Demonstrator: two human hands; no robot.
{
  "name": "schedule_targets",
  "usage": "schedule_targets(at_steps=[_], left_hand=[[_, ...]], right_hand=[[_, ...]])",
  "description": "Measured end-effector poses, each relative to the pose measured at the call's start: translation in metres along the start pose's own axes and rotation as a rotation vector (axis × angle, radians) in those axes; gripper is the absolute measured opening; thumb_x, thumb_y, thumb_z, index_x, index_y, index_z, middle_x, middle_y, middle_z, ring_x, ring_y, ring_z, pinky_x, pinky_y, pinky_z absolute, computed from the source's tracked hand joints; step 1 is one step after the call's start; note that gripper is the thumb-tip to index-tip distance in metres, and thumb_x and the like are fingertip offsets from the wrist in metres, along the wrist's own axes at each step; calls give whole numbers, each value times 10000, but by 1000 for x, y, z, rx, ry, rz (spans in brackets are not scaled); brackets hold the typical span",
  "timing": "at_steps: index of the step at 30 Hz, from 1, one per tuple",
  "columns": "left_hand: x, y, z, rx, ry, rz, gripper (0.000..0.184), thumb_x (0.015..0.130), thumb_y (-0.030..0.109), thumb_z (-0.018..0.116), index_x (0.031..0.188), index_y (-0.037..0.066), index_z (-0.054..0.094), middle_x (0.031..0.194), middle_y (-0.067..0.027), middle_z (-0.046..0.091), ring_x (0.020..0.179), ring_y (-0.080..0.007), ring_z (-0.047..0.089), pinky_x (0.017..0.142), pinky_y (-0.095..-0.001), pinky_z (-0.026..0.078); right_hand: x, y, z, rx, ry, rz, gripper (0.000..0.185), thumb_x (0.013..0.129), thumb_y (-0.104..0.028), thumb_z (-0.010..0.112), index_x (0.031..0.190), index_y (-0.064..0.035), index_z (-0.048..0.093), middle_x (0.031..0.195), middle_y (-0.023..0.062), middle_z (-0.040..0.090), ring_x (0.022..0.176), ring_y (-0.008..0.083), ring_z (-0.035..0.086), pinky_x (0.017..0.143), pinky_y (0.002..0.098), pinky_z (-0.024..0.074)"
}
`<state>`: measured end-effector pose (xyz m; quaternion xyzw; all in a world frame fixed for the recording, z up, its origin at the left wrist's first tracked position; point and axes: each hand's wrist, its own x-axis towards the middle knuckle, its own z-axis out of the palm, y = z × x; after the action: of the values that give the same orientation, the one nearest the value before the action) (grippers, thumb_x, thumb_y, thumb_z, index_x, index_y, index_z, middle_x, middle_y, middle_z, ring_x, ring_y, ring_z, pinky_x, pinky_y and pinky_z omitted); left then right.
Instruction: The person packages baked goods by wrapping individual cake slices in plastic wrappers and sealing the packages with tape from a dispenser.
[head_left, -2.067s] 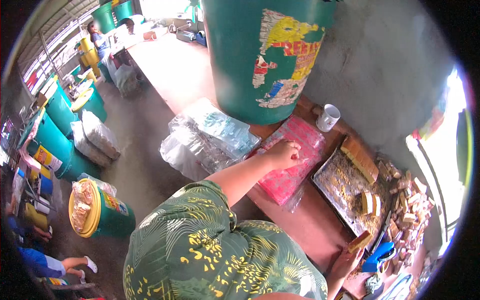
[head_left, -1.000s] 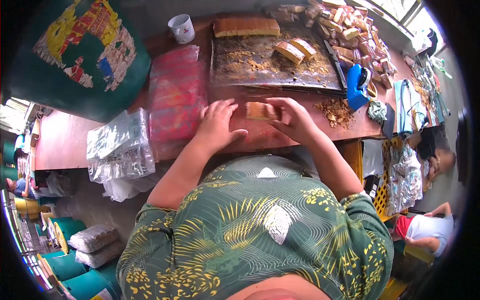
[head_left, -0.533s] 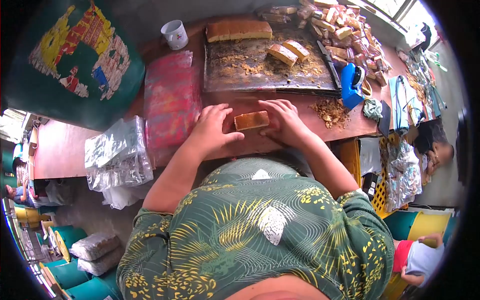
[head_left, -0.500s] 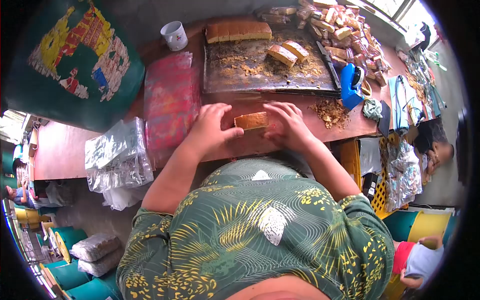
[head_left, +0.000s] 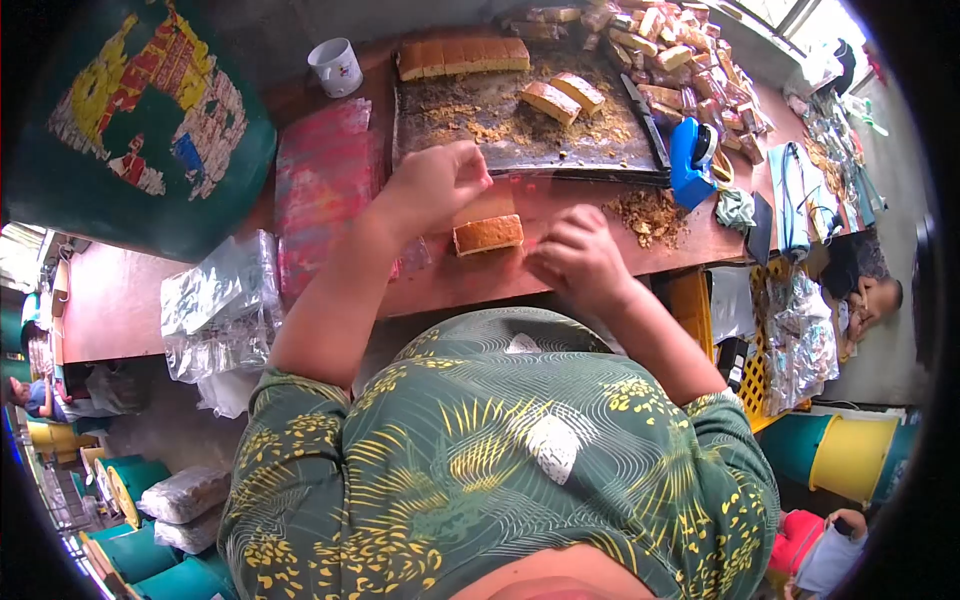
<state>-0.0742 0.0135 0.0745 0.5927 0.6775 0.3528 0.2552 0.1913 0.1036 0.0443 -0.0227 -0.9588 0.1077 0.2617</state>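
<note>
A slice of cake [head_left: 488,236] with a browned top lies on the table in front of me. What looks like clear plastic film [head_left: 484,206] stretches up behind the slice. My left hand [head_left: 440,185] is raised above and left of it, thumb and fingers pinched at the film's upper edge. Just right of the slice, my right hand [head_left: 582,250] has its fingers curled in; whatever they hold, if anything, is hidden. Beyond the hands, a dark crumb-covered tray [head_left: 450,110] bears a row of cut cake [head_left: 462,58] and two loose slices [head_left: 563,97].
A knife [head_left: 645,118] lies along the tray's right edge, near a blue tape dispenser [head_left: 692,165] and a crumb heap [head_left: 652,218]. Wrapped slices [head_left: 690,60] pile at the back right. Red plastic sheets [head_left: 322,180], a white mug [head_left: 335,68] and clear bags [head_left: 222,310] are leftward.
My left hand has risen away from the slice and closed into a pinch. My right hand's fingers have curled in and dropped slightly. The slice appears slightly further left in view.
</note>
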Motion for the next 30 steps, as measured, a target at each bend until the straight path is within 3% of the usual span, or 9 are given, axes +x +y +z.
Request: schedule_targets(at_steps=[1,4,7,9,13,20,23,26,30], left_hand=[[-4,-3,1,-76,-56,79,138,960,55,673,1071,-9,622,1035,-117,748,1000,-146,708,859,-308,567],[-29,28,-1,-160,-92,15,280,958,99,696,1216,37,609,1034,-110,754,968,-177,719,900,-353,539],[-47,41,9,442,115,362,469,933,172,740,1370,106,579,1004,-67,755,910,-219,714,914,-396,489],[-50,31,21,507,145,311,569,905,229,768,1429,149,560,999,-34,751,892,-242,698,909,-415,458],[-58,24,32,563,168,290,657,876,260,795,1476,174,542,963,18,755,882,-240,689,888,-429,449],[-57,-10,47,381,199,193,574,873,238,809,1400,200,586,880,-10,771,818,-245,725,808,-413,487],[-67,-22,43,50,294,-14,415,911,123,779,1297,161,633,893,-60,768,815,-181,733,761,-326,536],[-68,-79,52,-609,238,-108,326,963,48,696,1277,112,633,935,-47,746,864,-138,703,807,-270,537],[-71,-69,46,-596,44,-161,165,998,32,667,1155,44,718,996,-25,743,918,-100,673,881,-249,533]], right_hand=[[14,2,-1,-10,191,2,148,786,-224,807,882,-147,726,1092,15,691,1083,267,619,985,456,456],[47,18,-10,-28,168,-49,150,799,-213,817,867,-141,704,1119,16,698,1100,276,624,985,468,462],[50,28,0,231,-7,129,215,816,-188,813,974,-117,686,1085,61,716,1060,308,652,939,450,496],[50,20,6,320,38,197,282,810,-152,803,1054,-96,673,1014,72,718,1030,328,662,912,445,512],[37,34,31,269,-89,68,213,774,-100,787,968,-104,701,939,67,718,985,310,672,906,449,517],[22,31,33,352,-84,256,149,842,-90,780,939,-84,667,917,95,726,863,288,701,812,423,547],[10,32,39,598,7,685,117,940,-61,729,989,-47,624,877,104,712,820,217,714,754,372,562],[-2,39,48,861,81,783,93,993,-12,666,1054,-40,601,862,98,703,838,169,704,740,328,562],[-11,48,53,1036,-15,638,15,1010,13,632,1007,25,640,921,73,729,806,145,695,734,308,559]])
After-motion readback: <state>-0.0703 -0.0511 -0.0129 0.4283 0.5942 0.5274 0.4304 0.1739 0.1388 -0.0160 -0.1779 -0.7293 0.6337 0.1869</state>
